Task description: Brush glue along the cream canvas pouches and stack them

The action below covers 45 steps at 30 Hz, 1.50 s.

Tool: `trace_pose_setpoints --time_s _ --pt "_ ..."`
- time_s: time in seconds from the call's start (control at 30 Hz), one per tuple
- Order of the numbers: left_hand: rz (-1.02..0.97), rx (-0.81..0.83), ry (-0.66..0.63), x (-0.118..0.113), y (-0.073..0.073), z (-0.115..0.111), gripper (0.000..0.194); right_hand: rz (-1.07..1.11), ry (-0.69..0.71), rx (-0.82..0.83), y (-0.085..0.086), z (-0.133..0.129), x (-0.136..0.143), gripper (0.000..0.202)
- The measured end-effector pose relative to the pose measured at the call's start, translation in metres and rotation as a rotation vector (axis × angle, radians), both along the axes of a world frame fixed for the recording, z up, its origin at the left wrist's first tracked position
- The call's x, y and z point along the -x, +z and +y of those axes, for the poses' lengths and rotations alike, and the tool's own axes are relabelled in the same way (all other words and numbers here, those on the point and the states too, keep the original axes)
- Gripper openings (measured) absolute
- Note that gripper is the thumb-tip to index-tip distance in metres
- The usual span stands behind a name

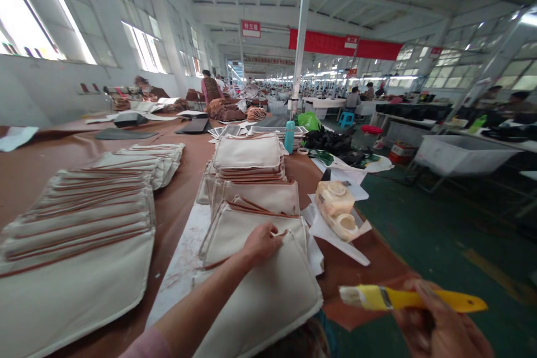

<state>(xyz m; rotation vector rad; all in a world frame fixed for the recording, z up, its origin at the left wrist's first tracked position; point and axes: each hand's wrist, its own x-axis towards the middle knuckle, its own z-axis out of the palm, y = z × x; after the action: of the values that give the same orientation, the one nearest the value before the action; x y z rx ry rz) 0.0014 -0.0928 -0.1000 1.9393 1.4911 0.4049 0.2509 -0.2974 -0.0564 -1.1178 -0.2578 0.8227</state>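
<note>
My left hand pinches the top edge of a cream fabric panel that slants toward me over the table's front. Behind it, more cream panels with brown edging stand in a stack. At the lower right, my right hand grips a yellow-handled brush, its pale bristles pointing left. On white paper right of the stack sits a cream, glue-stained container with an open mouth. Overlapping cream panels lie in a long row at the left.
A turquoise bottle, a tape roll and black material are behind the container. The brown table ends at the right above a green floor. People work farther back; a grey bin stands at the right.
</note>
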Motion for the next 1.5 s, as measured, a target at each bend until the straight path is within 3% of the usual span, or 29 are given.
trace_pose_setpoints --time_s 0.1,0.17,0.33,0.43,0.53,0.63,0.8,0.9,1.03,1.13,1.27,1.43,1.5 --pt "-0.102 0.069 -0.102 -0.002 0.013 -0.020 0.037 -0.126 0.024 -0.147 0.018 0.021 0.014 0.034" --pt "-0.206 0.121 -0.191 -0.001 0.025 -0.035 0.036 -0.200 0.073 -0.201 0.020 0.037 0.017 0.032" --pt "-0.466 0.288 -0.305 0.004 0.049 -0.064 0.037 -0.402 0.238 -0.182 0.005 0.065 0.019 0.036" --pt "-0.537 0.403 -0.343 0.006 0.055 -0.074 0.040 -0.628 0.245 -0.099 -0.001 0.075 0.018 0.045" --pt "-0.575 0.484 -0.352 0.007 0.059 -0.080 0.042 -0.745 0.184 -0.083 0.002 0.079 0.012 0.047" --pt "-0.588 0.514 -0.376 0.008 0.061 -0.083 0.040 -0.682 0.146 -0.153 0.010 0.072 0.007 0.041" --pt "-0.545 0.475 -0.403 0.008 0.063 -0.086 0.042 -0.663 0.221 -0.166 0.009 0.057 0.014 0.040" --pt "-0.475 0.281 -0.437 0.008 0.066 -0.093 0.035 -0.671 0.164 -0.154 0.008 0.054 0.014 0.041" --pt "-0.238 -0.286 -0.517 0.011 0.072 -0.109 0.021 -0.499 0.118 -0.227 0.024 0.045 0.005 0.033" --pt "-0.071 -0.652 -0.633 0.013 0.075 -0.121 0.020 -0.511 0.150 -0.276 0.041 0.030 0.005 0.028" --pt "0.059 -0.898 -0.699 0.013 0.080 -0.130 0.020 -0.794 0.165 -0.323 0.055 0.010 0.019 0.021" --pt "0.117 -1.074 -0.749 0.017 0.088 -0.137 0.016 -1.261 0.423 -0.331 0.069 -0.006 0.023 0.018" --pt "0.124 -1.161 -0.762 0.019 0.091 -0.140 0.018 -1.378 0.401 -0.320 0.076 -0.008 0.020 0.018"
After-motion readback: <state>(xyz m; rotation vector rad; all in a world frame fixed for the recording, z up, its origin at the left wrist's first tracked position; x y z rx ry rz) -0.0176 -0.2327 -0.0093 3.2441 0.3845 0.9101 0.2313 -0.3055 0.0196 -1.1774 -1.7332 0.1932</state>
